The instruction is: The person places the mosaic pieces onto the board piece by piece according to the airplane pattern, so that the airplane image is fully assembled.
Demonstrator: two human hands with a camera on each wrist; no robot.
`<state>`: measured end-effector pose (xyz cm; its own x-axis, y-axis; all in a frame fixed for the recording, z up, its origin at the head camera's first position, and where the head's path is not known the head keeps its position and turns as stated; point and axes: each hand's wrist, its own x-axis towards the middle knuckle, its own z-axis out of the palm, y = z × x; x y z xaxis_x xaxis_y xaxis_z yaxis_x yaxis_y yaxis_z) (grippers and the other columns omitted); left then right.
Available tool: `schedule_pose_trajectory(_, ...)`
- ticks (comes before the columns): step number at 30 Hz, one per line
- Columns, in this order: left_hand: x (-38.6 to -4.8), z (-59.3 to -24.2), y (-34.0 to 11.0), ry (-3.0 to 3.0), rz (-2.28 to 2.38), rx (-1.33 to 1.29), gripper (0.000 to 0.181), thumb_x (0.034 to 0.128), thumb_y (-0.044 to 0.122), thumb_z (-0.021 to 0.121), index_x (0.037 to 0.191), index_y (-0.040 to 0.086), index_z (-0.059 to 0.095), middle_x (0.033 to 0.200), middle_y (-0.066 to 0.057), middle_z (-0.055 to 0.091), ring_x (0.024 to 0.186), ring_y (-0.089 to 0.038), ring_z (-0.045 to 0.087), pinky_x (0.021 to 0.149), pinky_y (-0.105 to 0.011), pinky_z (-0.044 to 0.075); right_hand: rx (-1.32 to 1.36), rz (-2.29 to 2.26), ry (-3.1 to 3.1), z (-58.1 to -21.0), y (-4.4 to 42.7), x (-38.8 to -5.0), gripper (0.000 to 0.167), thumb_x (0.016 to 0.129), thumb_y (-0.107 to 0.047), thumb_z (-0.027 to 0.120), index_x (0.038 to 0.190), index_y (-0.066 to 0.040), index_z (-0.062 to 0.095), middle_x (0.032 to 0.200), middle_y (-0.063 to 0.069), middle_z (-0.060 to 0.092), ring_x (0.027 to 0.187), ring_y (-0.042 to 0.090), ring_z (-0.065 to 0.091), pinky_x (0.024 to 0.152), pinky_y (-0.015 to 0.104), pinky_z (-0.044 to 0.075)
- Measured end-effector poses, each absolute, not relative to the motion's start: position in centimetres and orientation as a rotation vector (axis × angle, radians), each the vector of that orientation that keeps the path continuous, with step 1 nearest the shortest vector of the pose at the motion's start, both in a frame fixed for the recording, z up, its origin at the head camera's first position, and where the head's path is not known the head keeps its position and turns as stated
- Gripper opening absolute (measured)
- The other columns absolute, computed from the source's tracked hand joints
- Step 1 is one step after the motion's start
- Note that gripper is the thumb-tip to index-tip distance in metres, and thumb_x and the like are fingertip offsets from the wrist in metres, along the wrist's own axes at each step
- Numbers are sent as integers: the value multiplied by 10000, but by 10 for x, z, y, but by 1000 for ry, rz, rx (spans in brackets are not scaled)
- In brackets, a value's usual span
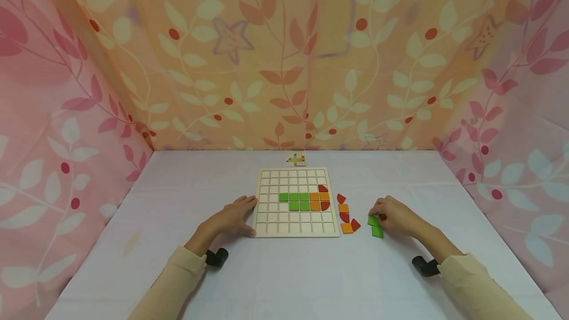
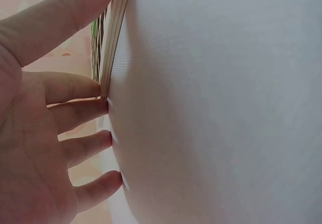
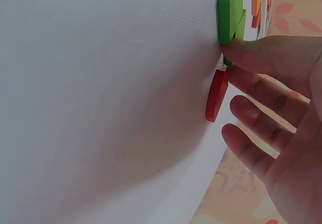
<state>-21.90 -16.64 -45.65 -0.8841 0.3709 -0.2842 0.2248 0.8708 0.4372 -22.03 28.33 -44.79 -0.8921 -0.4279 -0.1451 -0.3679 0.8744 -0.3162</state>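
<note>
White cloth (image 1: 284, 280) underlies the grid board (image 1: 274, 217) — my outstretched left hand (image 1: 234, 215) touching its left edge, my right hand (image 1: 395, 216) at green tiles (image 1: 377, 232) beyond its right — pinching or not, I can't tell.

"Left arm (image 1: 169, 280)?"
"Sleeved, rising from the lower left toward the centre."
"And its hand (image 1: 232, 215)?"
"Fingers extended and spread, thumb (image 2: 63, 22) well apart."
"Right arm (image 1: 477, 280)?"
"Sleeved, from the lower right, reaching inward."
"That hand (image 1: 397, 215)?"
"Right of centre, thumb (image 3: 274, 58) and index (image 3: 266, 89) tips close together, other fingers slightly bent."
</note>
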Motion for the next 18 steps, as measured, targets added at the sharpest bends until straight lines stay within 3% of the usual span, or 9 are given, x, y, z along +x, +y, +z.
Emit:
schedule_pose_trajectory(10,-220,-458,-167,2680,561,438,940,763,279,827,1514,30,319,1607,-131,271,1504,-368,172,1165,-606,210,-568,-512,2815,-445,278,-217,208,818,-135,753,1021,-90,756,884,-35,625,828,138,477,705,244,463)
schedule_pose_trajectory(18,-219,-456,-166,2683,573,442,950,756,288,831,1511,22,320,1605,-140,271,1502,-376,169,1161,-621,201,-569,-525,2850,-449,273,-218,228,813,-176,777,996,-43,756,822,-36,630,769,128,473,652,226,431)
